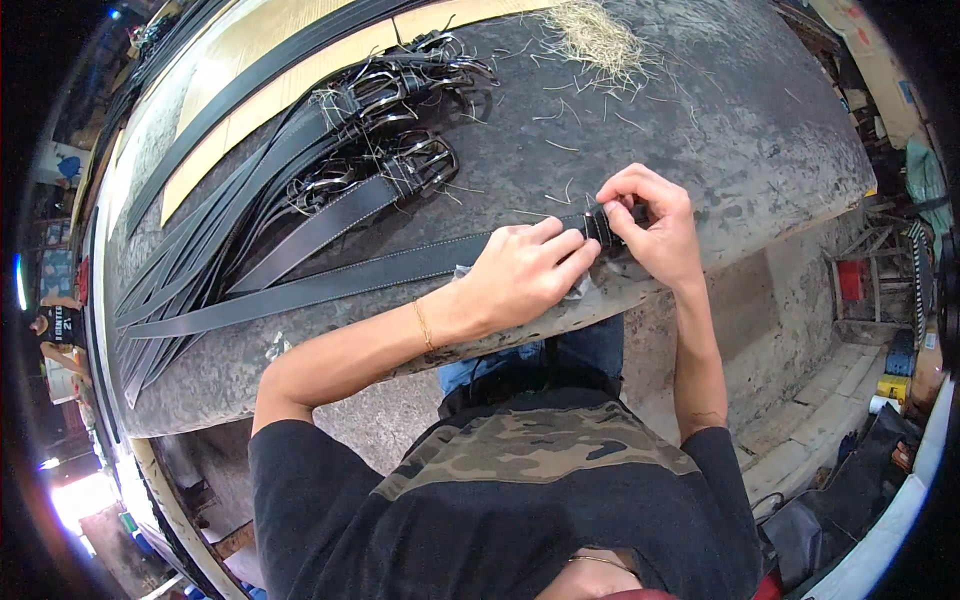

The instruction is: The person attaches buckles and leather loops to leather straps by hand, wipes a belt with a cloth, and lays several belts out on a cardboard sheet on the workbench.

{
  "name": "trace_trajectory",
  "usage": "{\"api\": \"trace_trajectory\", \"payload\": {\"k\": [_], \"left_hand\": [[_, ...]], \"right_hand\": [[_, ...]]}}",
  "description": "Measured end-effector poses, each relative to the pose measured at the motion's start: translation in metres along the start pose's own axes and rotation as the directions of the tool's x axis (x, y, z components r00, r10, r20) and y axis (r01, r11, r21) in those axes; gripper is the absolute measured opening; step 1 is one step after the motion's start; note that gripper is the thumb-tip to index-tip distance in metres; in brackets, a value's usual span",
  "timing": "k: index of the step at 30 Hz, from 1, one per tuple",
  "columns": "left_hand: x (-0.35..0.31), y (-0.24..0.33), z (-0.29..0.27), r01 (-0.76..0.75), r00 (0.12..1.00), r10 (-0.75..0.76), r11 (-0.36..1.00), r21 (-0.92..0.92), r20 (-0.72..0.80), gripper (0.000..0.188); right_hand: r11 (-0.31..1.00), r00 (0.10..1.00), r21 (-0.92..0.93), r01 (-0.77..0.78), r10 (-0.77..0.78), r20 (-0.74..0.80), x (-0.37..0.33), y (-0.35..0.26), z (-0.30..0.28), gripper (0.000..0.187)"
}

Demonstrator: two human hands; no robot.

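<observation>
A long black leather belt [330,283] with pale stitching lies across the grey worktable [700,110]. My left hand [525,270] presses down on the strap near its right end, fingers together over it. My right hand [650,225] pinches the belt's end, where the buckle [603,225] sits, between thumb and fingers. A thin gold bracelet [423,325] circles my left wrist. A bit of clear plastic shows under my left hand.
A pile of finished black belts with metal buckles [385,120] lies at the table's back left. Loose pale thread trimmings [598,40] are heaped at the back. Tan board strips [290,80] run along the far edge. Clutter lines the floor at right.
</observation>
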State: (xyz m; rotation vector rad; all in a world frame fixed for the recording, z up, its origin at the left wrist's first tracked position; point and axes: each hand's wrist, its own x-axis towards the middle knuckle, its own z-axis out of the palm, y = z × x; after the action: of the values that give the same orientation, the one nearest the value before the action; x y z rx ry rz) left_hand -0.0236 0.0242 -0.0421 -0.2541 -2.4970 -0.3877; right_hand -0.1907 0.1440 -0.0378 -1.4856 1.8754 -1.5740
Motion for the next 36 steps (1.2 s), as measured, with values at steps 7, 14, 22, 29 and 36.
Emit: {"api": "trace_trajectory", "payload": {"k": [7,14,22,29,36], "left_hand": [[0.000,-0.001,-0.001,-0.004,1.000,0.004,1.000,-0.015,0.024,0.034],[-0.001,-0.002,0.000,-0.009,1.000,0.009,1.000,-0.024,0.026,0.036],[0.000,-0.001,-0.001,-0.017,1.000,0.017,1.000,-0.018,0.018,0.036],[-0.003,0.003,-0.008,-0.030,0.998,0.028,0.999,0.031,0.060,0.037],[-0.003,0.004,-0.009,-0.018,0.997,0.015,0.999,0.047,0.070,0.037]], "right_hand": [[0.996,0.999,-0.085,0.010,-0.007,0.035,0.003,-0.006,0.002,0.010],[0.989,0.997,-0.128,0.074,-0.069,0.045,0.004,-0.005,0.003,0.010],[0.983,0.992,-0.134,0.123,-0.118,0.042,0.003,-0.005,0.005,0.010],[0.999,0.999,0.031,0.029,-0.030,0.012,0.000,0.003,-0.002,0.011],[0.994,1.000,0.108,-0.019,0.019,0.001,-0.002,0.003,-0.002,0.010]]}}
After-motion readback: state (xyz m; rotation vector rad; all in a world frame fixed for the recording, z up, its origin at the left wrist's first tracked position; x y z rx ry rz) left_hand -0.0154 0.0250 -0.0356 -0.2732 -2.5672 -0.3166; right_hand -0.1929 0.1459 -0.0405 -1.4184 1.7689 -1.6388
